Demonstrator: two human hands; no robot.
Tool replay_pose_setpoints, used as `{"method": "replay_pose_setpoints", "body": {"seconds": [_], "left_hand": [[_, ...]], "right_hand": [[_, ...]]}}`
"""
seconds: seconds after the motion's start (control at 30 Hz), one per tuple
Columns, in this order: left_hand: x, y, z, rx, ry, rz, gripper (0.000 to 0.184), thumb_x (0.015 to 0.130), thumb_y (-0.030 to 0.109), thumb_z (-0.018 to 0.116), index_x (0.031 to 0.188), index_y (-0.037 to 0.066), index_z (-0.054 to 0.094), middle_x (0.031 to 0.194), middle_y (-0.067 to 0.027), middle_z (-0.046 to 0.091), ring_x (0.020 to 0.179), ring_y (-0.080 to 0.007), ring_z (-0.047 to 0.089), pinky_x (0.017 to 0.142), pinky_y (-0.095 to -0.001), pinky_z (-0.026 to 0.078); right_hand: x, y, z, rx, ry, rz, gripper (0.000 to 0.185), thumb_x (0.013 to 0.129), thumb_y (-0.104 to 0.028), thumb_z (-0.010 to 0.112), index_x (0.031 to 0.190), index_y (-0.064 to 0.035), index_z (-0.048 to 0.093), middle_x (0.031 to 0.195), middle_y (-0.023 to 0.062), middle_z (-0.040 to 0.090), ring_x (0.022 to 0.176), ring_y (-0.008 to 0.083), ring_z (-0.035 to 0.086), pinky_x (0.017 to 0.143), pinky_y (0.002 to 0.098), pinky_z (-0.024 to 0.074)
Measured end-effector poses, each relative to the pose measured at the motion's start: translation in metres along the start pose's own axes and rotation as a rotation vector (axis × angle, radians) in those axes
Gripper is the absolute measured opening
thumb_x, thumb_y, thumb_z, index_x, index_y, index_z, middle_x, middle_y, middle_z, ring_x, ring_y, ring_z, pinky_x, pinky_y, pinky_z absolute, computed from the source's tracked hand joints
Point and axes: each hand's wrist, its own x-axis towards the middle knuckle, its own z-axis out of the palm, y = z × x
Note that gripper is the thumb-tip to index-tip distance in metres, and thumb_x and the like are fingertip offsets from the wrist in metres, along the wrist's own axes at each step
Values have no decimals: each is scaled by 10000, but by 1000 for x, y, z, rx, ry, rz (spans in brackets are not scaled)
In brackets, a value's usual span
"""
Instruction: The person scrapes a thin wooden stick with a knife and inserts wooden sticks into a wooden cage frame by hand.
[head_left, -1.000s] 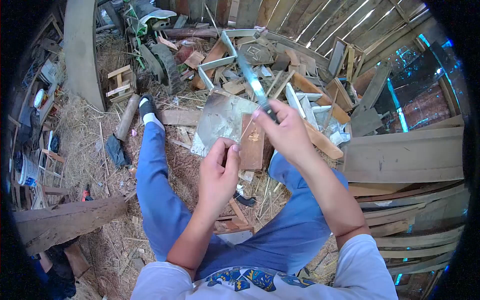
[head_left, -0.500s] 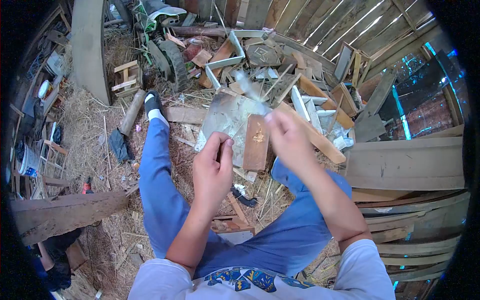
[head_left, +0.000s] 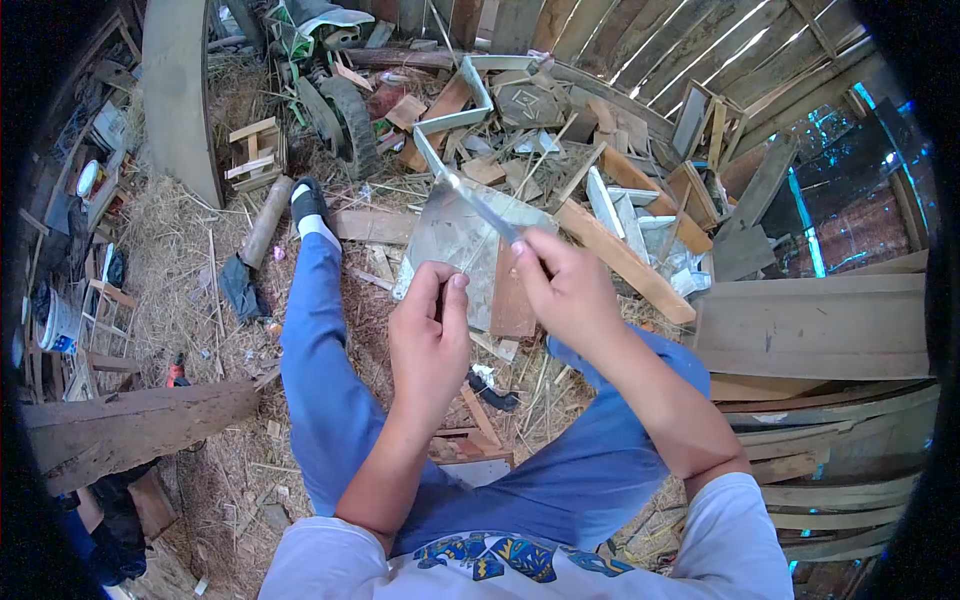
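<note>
My right hand (head_left: 570,285) is closed around the lower end of a knife (head_left: 487,213). Its long shiny blade points up and to the left, and the handle is hidden in my fist. My left hand (head_left: 430,318) is pinched shut on a thin stick (head_left: 468,262), of which only a short pale tip shows. Beneath both hands lies a worn grey board (head_left: 440,230) with a whitish, scuffed surface. A brown wooden block (head_left: 513,300) rests on its right side, partly covered by my right hand.
Scrap wood and a long plank (head_left: 630,265) lie beyond the board. A wheel (head_left: 350,130) stands at the back left. Straw covers the floor around my legs. At left are a beam (head_left: 140,425) and a white bucket (head_left: 60,325); stacked boards (head_left: 810,330) fill the right.
The knife was blurred by motion and is now sharper, its blade tilted further left. My right hand has shifted slightly left and down, over the block. My left hand stays nearly still.
</note>
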Motion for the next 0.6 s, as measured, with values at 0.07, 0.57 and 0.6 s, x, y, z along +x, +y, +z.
{"method": "replay_pose_setpoints", "body": {"seconds": [0.07, 0.57, 0.6], "left_hand": [[2, 1, 2, -5, 18, 12, 99, 1088, 83, 574, 1010, 23, 584, 856, 52, 525, 779, -17, 456, 657, -204, 361], [1, -3, 5, 53, 95, 101, 57, 1076, 47, 569, 1034, 9, 561, 845, 22, 560, 757, -35, 500, 655, -215, 410], [3, -4, 5, 40, 91, 99, 59, 1075, 45, 569, 1030, 8, 561, 849, 15, 565, 762, -40, 509, 663, -215, 417]], "right_hand": [[-16, 1, 11, 18, -60, -77, 262, 1045, -294, 575, 912, -70, 610, 685, 200, 608, 665, 441, 647, 580, 507, 485], [-8, 1, 1, -61, 17, -68, 236, 1028, -306, 593, 922, -102, 649, 693, 189, 628, 691, 440, 662, 606, 528, 505], [-15, 0, 6, -43, -60, -86, 245, 1030, -308, 594, 912, -100, 647, 691, 188, 630, 688, 434, 666, 597, 526, 504]]}}
